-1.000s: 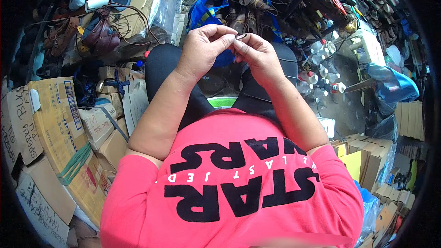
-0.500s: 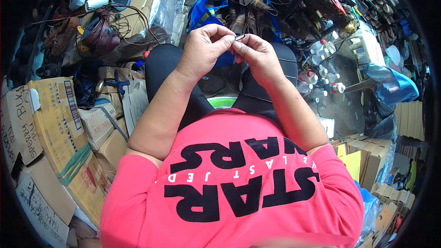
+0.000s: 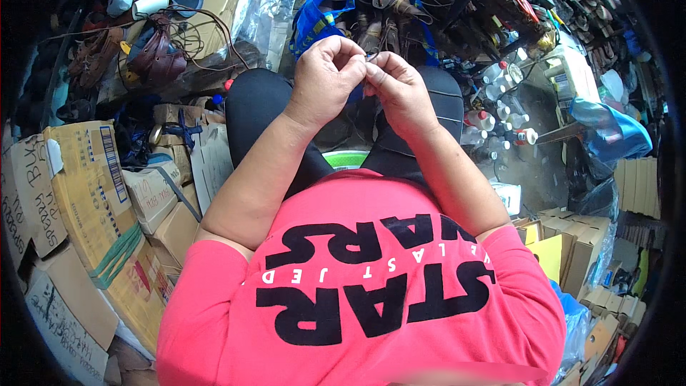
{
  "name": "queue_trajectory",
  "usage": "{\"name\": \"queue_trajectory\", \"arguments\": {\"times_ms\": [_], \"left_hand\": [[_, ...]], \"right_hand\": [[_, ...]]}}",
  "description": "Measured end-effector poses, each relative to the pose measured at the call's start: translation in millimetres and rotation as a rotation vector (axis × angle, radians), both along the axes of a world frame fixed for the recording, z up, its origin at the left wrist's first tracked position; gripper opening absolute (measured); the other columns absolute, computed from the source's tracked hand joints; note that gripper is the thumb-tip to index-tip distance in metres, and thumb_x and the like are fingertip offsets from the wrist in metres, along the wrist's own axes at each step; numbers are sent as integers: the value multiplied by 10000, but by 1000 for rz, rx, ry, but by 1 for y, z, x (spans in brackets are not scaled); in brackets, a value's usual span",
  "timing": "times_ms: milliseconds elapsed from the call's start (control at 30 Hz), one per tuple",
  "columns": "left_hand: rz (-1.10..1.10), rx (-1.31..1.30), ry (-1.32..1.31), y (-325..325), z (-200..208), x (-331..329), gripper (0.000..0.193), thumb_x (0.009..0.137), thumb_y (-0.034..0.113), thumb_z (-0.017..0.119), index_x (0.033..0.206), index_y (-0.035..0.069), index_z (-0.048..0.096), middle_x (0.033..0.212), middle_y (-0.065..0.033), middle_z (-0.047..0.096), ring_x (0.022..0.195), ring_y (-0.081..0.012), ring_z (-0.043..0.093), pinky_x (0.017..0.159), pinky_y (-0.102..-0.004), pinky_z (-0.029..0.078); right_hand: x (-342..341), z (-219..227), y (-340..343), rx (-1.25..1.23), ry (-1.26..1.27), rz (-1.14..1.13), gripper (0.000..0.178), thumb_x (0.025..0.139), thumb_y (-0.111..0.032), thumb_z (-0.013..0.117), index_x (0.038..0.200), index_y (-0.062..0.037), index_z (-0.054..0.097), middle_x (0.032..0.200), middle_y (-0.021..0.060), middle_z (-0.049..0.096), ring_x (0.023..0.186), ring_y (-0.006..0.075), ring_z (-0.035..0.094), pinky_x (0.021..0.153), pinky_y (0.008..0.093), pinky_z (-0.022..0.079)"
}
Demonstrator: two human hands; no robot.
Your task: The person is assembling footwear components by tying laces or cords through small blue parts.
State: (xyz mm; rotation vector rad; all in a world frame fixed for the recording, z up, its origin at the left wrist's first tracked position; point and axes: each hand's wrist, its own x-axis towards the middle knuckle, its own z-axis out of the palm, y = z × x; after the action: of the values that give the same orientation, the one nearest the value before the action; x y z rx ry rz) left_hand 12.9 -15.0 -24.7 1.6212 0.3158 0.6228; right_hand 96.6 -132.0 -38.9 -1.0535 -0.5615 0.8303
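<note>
Over my lap, my left hand (image 3: 325,82) and my right hand (image 3: 401,93) meet at the fingertips. Both are closed in a pinch, thumb against index finger. Between them shows a tiny dark, thin piece (image 3: 369,57), too small to name; the fingers cover most of it. Just beyond the hands stands a blue bag (image 3: 314,20), with brown strap-like pieces (image 3: 386,25) bundled inside. My knees in black trousers (image 3: 261,100) lie below and to either side of the hands.
Cardboard boxes (image 3: 82,179) are stacked at my left. A cardboard sheet with clear plastic (image 3: 261,7) and brown leather pieces (image 3: 157,57) lie at the far left. Several plastic bottles (image 3: 480,120) stand to the right of my knee, near a blue plastic sheet (image 3: 611,129).
Both hands stay nearly in place, with small shifts of the fingers and forearms. The dark piece between the fingertips shows less than before.
</note>
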Motion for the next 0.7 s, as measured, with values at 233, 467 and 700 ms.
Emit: {"name": "queue_trajectory", "arguments": {"times_ms": [233,467,700], "left_hand": [[-83,-277,-17,6,4,-5,165,839,77,594,973,-16,621,833,-53,634,746,-91,593,709,-225,486],[-123,-200,3,7,3,-4,127,818,62,614,909,-20,644,820,-62,651,743,-95,598,712,-224,484],[-118,-169,12,7,4,-5,108,812,43,615,895,-20,644,817,-61,651,739,-97,601,708,-227,488]], "right_hand": [[7,0,-3,-35,37,33,145,856,-159,600,882,-17,590,799,28,594,695,83,531,650,221,431],[8,-2,-4,-39,12,36,134,847,-142,614,889,-15,604,798,30,604,694,92,551,653,223,446],[7,3,-6,-99,5,28,155,839,-143,627,915,-9,611,799,35,615,709,94,573,669,219,457]]}}
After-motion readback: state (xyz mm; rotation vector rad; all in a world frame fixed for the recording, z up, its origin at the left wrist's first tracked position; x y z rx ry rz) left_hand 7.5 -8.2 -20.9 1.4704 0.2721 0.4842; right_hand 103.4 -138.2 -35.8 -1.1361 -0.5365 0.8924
